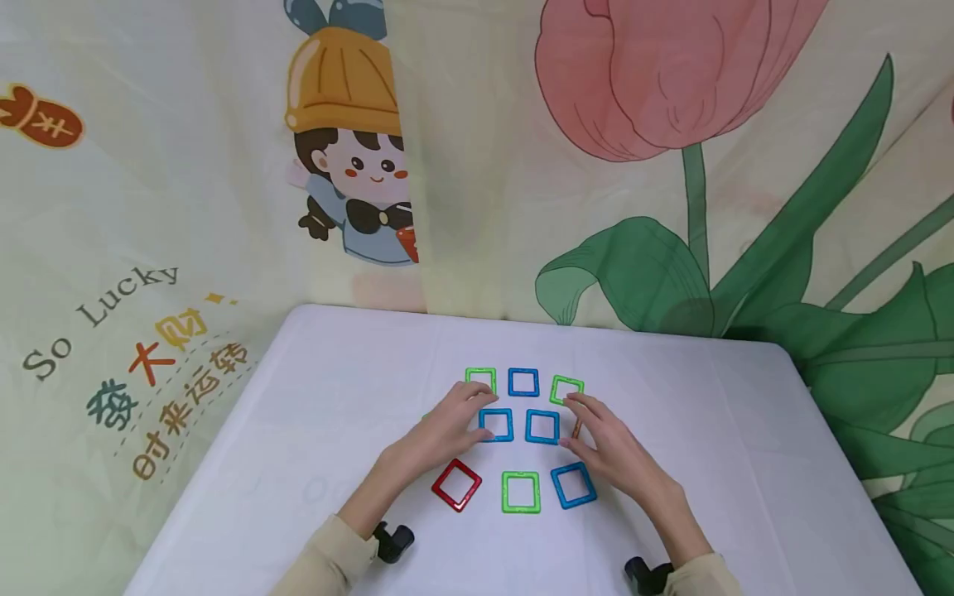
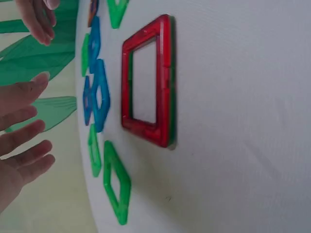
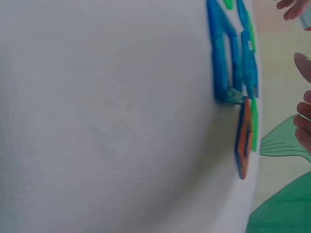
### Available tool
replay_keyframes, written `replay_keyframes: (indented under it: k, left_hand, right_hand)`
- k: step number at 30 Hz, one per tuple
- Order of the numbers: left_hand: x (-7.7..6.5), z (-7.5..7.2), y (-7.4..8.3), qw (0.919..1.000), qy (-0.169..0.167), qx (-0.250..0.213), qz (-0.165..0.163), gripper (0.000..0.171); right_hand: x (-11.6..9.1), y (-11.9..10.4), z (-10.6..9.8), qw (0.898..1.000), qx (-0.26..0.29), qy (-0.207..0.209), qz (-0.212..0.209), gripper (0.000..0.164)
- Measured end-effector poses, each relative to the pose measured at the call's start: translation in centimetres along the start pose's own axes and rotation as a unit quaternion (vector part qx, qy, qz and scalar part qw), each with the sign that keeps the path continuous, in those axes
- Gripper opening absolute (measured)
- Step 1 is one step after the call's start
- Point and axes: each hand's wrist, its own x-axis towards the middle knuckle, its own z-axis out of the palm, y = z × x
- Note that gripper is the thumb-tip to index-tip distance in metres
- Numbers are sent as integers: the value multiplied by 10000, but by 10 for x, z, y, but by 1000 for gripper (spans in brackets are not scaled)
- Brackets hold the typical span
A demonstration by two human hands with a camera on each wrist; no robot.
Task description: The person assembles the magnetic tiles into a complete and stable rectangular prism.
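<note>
My left hand (image 1: 445, 424) hovers at the left of the group, holding nothing. Its fingers reach over a green square frame (image 1: 480, 370), and the thumb tip overlaps a blue square frame (image 1: 511, 425). Opposite it, my right hand (image 1: 613, 447) is also without anything in its grasp, fingers by a second green frame (image 1: 553, 389) and thumb near another blue frame (image 1: 528, 425). An orange frame (image 3: 246, 141) lies beside the right hand, mostly hidden in the head view. Both wrist views show the hands raised above the white table with fingers apart.
Closer to me lie a red frame (image 1: 446, 500), a green frame (image 1: 505, 493) and a blue frame (image 1: 560, 488). One more blue frame (image 1: 523, 371) sits in the far row. Another green frame (image 2: 126, 199) is mostly hidden behind the left hand in the head view. Printed cloth hangs behind the table.
</note>
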Motion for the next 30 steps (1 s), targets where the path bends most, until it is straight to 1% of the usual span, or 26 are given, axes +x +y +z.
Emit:
replay_keyframes:
  k: [2,5,8,10,13,15,22,30]
  left_hand:
    - [6,7,-1,9998,-178,9,-61,53]
    - [14,16,-3,9993,-363,41,-78,51]
    - [21,24,-5,9985,-499,200,-48,51]
    - [25,30,-6,9977,-595,335,-49,51]
    - [29,36,-8,9960,-708,524,-125,54]
    - [31,39,-8,9950,-765,611,-177,56]
    - [34,43,-10,9937,-790,771,-178,53]
    - [35,45,-13,9935,-746,856,-44,48]
  right_hand:
    - [3,4,5,9999,67,-137,58,63]
    - [8,9,12,9996,100,-256,14,62]
    - [14,10,16,9989,157,-436,-21,59]
    - [19,9,20,9980,208,-591,32,57]
    - [25,8,24,9966,205,-787,93,55]
    - [27,8,27,9963,131,-842,114,56]
    - [34,6,33,9950,-93,-969,234,56]
    - [36,4,36,9941,-301,-1033,132,52]
